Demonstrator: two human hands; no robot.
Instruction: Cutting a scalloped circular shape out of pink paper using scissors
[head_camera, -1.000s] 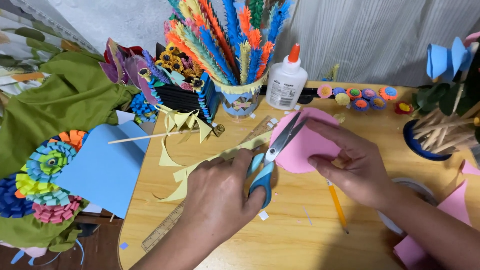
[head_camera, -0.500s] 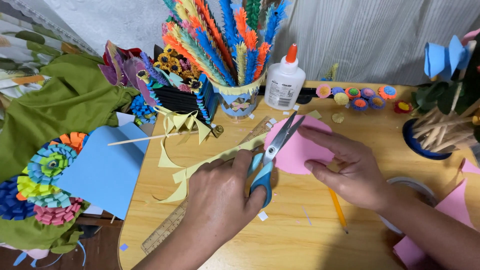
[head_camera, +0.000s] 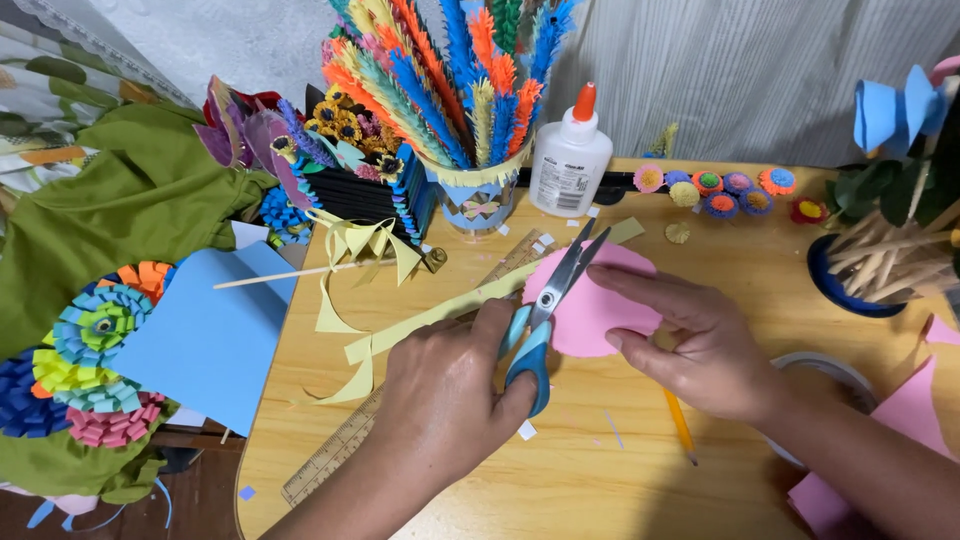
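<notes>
My left hand (head_camera: 445, 405) grips blue-handled scissors (head_camera: 548, 310), their blades parted over the edge of a round pink paper disc (head_camera: 590, 310). My right hand (head_camera: 700, 345) holds that disc from the right, fingers spread on top and thumb under it, just above the wooden table (head_camera: 600, 480). A yellow pencil (head_camera: 680, 425) lies under my right hand.
A wooden ruler (head_camera: 345, 455) and yellow paper strips (head_camera: 420, 320) lie left of the scissors. Behind stand a white glue bottle (head_camera: 568, 160), a cup of coloured paper feathers (head_camera: 470, 195), small paper flowers (head_camera: 720, 185), a pot of sticks (head_camera: 880, 265). Blue card (head_camera: 210, 335) overhangs the left edge; pink paper (head_camera: 900, 420) lies right.
The pink disc has been lowered and turned flatter toward the table. The scissors have shifted slightly along its edge, blades still parted. Both hands stayed in nearly the same place.
</notes>
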